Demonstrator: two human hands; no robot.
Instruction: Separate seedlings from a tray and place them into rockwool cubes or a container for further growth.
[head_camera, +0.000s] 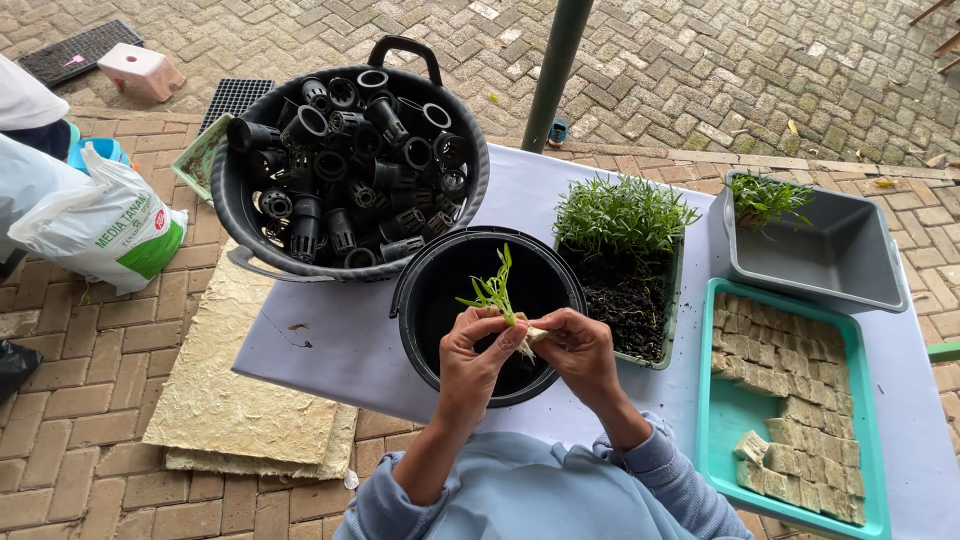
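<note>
Both hands, left (470, 350) and right (580, 350), pinch a small green seedling (497, 290) with pale roots above the empty black round bucket (440, 290) on the tabletop (330, 340). To the right, the dark seedling tray (625, 260) is still largely full, and many beige foam cubes (800, 390) remain in the near teal tray (730, 410); much seems left.

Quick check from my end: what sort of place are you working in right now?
Most likely an outdoor potting or hydroponic seedling station: brick paving, a tray of green seedlings, a tub of black net pots, and a teal tray of growing-medium cubes.
</note>
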